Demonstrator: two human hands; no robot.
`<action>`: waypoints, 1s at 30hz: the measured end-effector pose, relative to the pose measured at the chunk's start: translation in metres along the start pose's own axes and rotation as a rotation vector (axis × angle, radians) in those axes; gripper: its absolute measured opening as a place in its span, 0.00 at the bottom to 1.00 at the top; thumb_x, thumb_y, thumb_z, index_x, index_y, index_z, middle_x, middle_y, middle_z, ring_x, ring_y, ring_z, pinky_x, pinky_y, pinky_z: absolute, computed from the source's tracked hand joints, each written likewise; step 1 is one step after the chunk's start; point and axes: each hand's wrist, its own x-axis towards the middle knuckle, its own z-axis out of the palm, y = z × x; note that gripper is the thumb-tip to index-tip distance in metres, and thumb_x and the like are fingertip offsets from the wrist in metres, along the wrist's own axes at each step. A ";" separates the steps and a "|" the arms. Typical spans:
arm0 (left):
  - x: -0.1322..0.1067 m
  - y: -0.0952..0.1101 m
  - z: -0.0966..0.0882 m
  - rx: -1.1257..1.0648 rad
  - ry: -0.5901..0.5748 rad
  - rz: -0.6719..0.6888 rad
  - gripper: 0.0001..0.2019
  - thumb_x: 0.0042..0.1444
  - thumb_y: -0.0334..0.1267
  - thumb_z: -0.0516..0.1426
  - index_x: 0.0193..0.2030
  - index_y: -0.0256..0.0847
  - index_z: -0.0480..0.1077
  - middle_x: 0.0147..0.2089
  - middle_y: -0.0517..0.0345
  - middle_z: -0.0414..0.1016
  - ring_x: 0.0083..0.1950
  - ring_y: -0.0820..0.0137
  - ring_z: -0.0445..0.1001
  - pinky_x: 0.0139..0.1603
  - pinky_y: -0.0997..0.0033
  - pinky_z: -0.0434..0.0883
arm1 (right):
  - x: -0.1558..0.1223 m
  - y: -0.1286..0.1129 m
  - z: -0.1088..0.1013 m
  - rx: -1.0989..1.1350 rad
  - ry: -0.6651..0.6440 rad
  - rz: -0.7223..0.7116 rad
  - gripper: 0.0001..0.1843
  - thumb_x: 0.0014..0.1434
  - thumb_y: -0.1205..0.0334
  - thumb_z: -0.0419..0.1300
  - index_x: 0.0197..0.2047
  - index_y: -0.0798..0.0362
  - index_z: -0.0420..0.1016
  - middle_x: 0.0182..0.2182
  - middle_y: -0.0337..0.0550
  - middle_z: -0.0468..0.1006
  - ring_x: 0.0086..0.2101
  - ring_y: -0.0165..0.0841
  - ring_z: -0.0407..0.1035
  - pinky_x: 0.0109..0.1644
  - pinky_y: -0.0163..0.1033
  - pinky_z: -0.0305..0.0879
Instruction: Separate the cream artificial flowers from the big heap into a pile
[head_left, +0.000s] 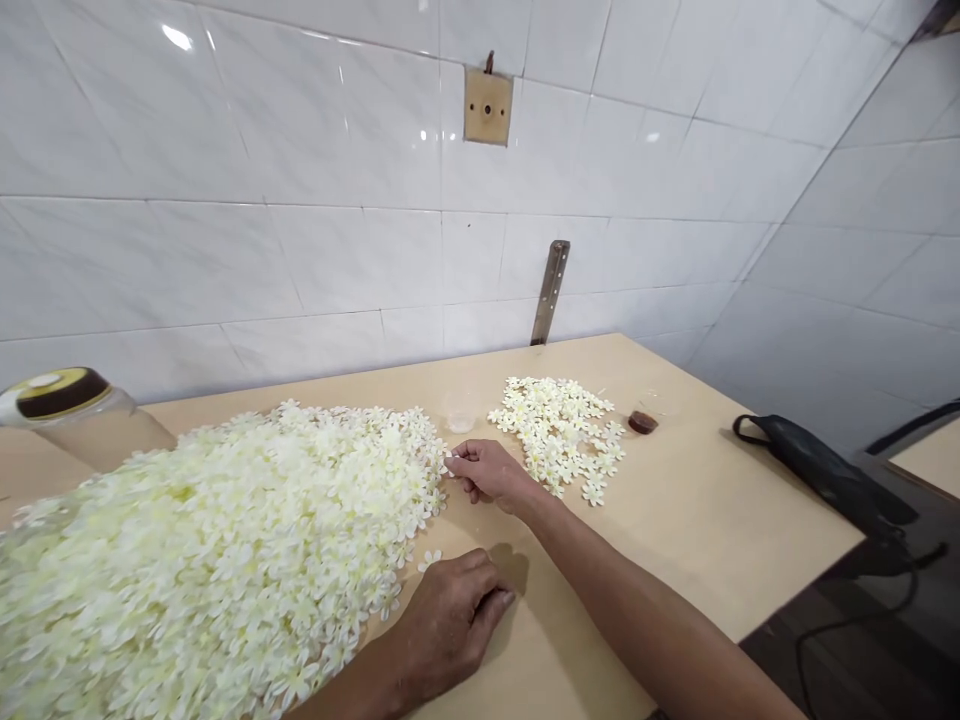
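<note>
A large heap of small white artificial flowers (247, 540) with pale yellow centres covers the left side of the table (675, 560). At the heap's right edge, my right hand (487, 470) pinches a small white flower between thumb and fingertips. Closer to me, my left hand (454, 620) rests low over the tabletop, its fingers curled and the thumb against them; whatever lies inside is hidden. One loose flower (429, 560) lies just beyond its knuckles. Past my right hand is a smaller, flatter spread of the same flowers (555, 425).
A clear plastic cup (460, 412) stands behind my right hand. To the right is a small dish of dark reddish-brown stuff (643, 422). A clear container with a yellow-and-black end (64, 392) is at far left. A black pouch (817, 475) hangs over the right edge.
</note>
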 end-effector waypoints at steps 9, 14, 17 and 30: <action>0.000 -0.005 0.004 -0.086 0.045 -0.057 0.07 0.64 0.33 0.53 0.38 0.42 0.73 0.33 0.57 0.74 0.34 0.71 0.72 0.36 0.74 0.65 | -0.015 0.006 -0.002 -0.031 -0.100 -0.162 0.09 0.58 0.56 0.63 0.33 0.52 0.71 0.18 0.31 0.67 0.15 0.24 0.62 0.17 0.29 0.63; 0.001 -0.003 0.003 -0.083 0.043 -0.080 0.07 0.64 0.33 0.53 0.39 0.42 0.73 0.34 0.57 0.74 0.34 0.71 0.72 0.35 0.75 0.64 | -0.020 0.005 0.003 -0.095 -0.054 -0.215 0.06 0.57 0.60 0.62 0.32 0.52 0.71 0.22 0.33 0.68 0.17 0.25 0.62 0.16 0.29 0.61; 0.002 -0.003 0.002 -0.062 0.047 -0.061 0.08 0.64 0.33 0.53 0.37 0.41 0.73 0.32 0.56 0.73 0.33 0.71 0.72 0.34 0.74 0.64 | -0.021 0.002 0.007 -0.152 -0.011 -0.250 0.04 0.56 0.62 0.62 0.32 0.53 0.72 0.22 0.34 0.68 0.20 0.26 0.62 0.20 0.30 0.60; 0.001 -0.001 0.000 -0.107 0.050 -0.034 0.08 0.64 0.31 0.52 0.38 0.41 0.72 0.32 0.56 0.73 0.34 0.71 0.72 0.37 0.75 0.66 | -0.023 0.001 0.007 -0.164 -0.010 -0.210 0.05 0.57 0.60 0.61 0.35 0.53 0.74 0.24 0.35 0.70 0.23 0.27 0.63 0.22 0.29 0.61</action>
